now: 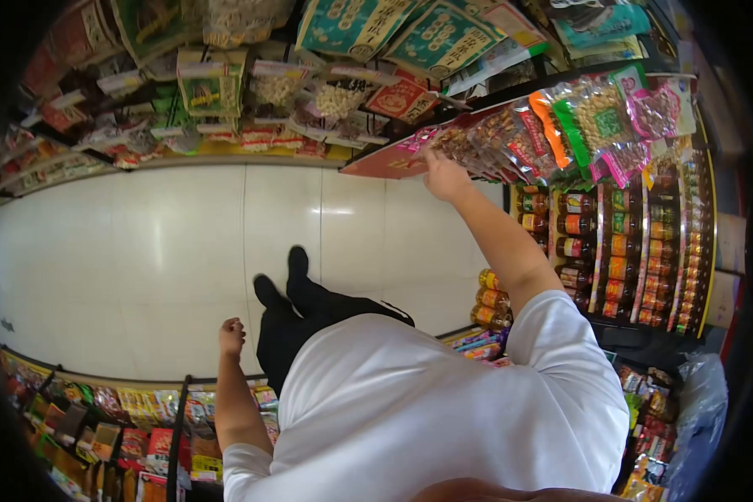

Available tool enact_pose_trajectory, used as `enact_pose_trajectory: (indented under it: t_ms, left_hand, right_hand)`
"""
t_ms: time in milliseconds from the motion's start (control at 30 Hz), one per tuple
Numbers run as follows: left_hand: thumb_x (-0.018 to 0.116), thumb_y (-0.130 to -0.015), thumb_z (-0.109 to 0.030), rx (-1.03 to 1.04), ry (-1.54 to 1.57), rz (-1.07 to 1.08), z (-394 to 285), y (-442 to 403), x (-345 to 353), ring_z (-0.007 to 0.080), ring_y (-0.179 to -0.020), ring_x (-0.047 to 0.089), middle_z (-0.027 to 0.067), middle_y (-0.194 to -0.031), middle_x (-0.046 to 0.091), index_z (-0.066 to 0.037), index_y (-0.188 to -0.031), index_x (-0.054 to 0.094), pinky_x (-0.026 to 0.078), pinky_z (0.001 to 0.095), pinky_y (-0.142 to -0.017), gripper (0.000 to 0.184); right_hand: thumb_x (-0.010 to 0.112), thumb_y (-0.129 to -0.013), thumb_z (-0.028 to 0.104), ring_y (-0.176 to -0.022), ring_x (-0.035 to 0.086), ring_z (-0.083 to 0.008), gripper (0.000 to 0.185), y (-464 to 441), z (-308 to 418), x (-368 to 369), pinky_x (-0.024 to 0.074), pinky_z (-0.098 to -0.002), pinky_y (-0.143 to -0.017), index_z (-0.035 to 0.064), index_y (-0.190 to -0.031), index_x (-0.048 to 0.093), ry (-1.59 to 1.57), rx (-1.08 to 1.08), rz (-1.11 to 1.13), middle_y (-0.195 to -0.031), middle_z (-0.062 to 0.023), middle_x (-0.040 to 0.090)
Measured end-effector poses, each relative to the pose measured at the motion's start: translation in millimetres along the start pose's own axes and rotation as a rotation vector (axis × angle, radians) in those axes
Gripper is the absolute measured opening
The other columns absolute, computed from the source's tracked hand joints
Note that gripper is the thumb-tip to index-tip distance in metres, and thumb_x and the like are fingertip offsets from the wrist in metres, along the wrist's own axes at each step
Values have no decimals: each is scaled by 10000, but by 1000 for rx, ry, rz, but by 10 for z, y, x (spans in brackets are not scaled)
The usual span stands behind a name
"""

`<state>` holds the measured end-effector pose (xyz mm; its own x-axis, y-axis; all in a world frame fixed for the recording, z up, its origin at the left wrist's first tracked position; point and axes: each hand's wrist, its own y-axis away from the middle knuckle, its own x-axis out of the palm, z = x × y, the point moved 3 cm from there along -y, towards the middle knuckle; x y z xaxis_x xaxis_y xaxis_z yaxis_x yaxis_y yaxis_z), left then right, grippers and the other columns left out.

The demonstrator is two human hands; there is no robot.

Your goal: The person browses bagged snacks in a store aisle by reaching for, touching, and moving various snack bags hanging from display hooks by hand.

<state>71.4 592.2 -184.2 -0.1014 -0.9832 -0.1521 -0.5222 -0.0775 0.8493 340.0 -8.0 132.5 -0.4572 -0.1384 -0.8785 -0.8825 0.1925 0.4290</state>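
My right hand (444,174) reaches out to the front end of a row of clear snack packets (462,144) with pink tops, standing in a red display box (383,164). Its fingers are closed at the edge of the front packet; the fingertips are partly hidden. Farther back in that row are bags with orange, green and pink edges. My left hand (233,335) hangs low over the floor at my side, fingers curled in, with nothing visible in it. Below it runs a shelf of colourful small packets (134,407).
Hanging and stacked bags fill a long shelf (263,155) across the top. Bottles and jars stand in a tiered rack (615,243) on the right, with oil-coloured bottles (491,301) near my side. Pale floor tiles (155,251) lie between the shelves, under my shoes (298,261).
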Motion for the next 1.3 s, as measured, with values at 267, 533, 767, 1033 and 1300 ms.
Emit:
enact_pose_trajectory:
  t_ms: [267,533,767,1033,1300]
  left_hand:
    - [566,-1002,-186,242,-105,58,-893,-1,42,111,-624,590,9,-783,640,-43,-1109,675,470,262,-519,210]
    - [625,-970,-193,256,-260,26,-1649,96,-176,121,-623,614,36,-811,666,-42,-1144,667,474,262,-501,235]
    - [623,-1020,-294,386,-365,147,-1865,392,9,130,-719,645,25,-899,678,-81,-1206,652,497,270,-567,284]
    - [639,-982,-389,420,-877,243,-1575,406,73,273,-1026,713,203,-1182,726,37,-1279,643,567,396,-875,519]
    - [623,-988,-288,424,-942,214,-2238,767,419,325,-1059,710,225,-1156,727,-18,-1274,654,562,407,-916,394]
  right_hand:
    - [714,-898,184,-1228,618,-321,810,82,148,-391,530,-407,-1000,15,-1566,287,-997,-164,-239,-1550,-225,384]
    - [716,-910,180,-1341,557,-318,907,-48,180,-546,507,-403,-1022,63,-1630,176,-1653,41,-369,-1584,-229,365]
    - [739,-891,153,-1093,645,-271,865,-625,390,495,534,-356,-917,98,-1614,267,-1361,-32,-320,-1459,-221,535]
    - [673,-939,98,-1256,551,-224,668,-303,434,42,555,-349,-906,86,-1539,379,-1947,-2,-333,-1585,-176,380]
    - [639,-910,34,-1374,451,-354,708,-104,190,-1058,546,-359,-926,144,-1557,375,-1391,20,-1053,-1680,-209,68]
